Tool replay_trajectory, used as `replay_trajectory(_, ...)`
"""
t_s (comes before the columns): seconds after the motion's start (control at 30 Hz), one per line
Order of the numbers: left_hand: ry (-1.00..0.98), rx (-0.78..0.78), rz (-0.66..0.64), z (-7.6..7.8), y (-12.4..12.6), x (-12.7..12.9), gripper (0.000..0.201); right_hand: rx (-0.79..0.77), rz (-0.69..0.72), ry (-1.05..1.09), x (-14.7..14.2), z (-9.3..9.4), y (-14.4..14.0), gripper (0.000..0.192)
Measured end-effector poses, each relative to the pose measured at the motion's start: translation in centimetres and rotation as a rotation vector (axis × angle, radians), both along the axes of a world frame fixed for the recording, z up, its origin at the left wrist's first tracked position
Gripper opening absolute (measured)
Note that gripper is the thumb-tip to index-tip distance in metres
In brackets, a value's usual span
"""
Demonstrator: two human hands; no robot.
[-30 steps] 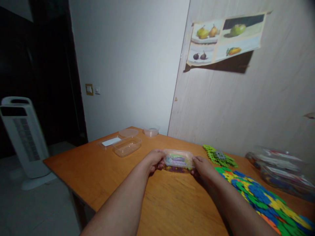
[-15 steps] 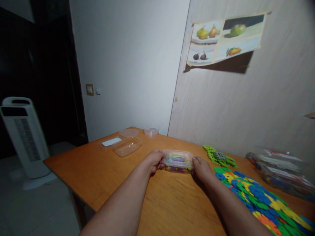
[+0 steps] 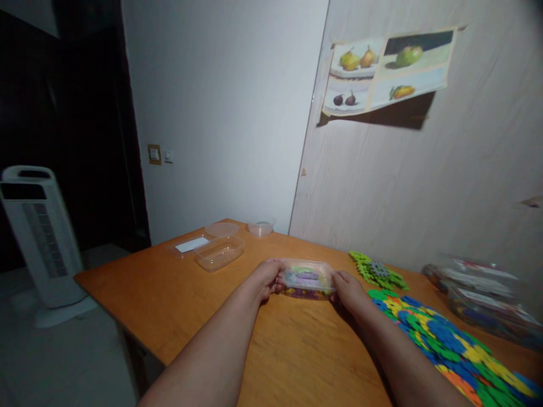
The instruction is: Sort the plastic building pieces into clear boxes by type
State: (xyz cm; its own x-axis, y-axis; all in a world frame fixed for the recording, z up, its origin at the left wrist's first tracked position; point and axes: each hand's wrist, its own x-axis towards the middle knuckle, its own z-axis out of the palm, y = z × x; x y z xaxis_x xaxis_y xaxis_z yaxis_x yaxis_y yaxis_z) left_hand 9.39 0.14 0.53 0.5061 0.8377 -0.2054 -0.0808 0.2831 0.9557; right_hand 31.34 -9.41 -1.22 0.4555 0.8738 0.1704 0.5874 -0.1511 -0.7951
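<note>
A small clear plastic box (image 3: 306, 276) with a lid, filled with purple and green pieces, rests on the wooden table (image 3: 178, 294). My left hand (image 3: 268, 278) grips its left end and my right hand (image 3: 347, 289) grips its right end. A heap of green, blue, yellow and orange interlocking pieces (image 3: 445, 339) lies on the table just right of my right forearm. A smaller pile of green pieces (image 3: 375, 271) lies behind it.
An empty clear box (image 3: 219, 251), a flat lid with a white label (image 3: 189, 245), a round lid (image 3: 221, 229) and a small round tub (image 3: 261, 227) sit at the far left corner. A clear bag of pieces (image 3: 479, 297) lies far right. A white tower fan (image 3: 38, 237) stands on the floor.
</note>
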Motion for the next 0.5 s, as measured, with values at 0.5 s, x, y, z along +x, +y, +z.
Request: replay_trajectory(0.5,0.135,0.140,0.187,-0.3,0.2,0.8,0.025,0.078,-0.056,0.069,1.1,1.2,1.6,0.030)
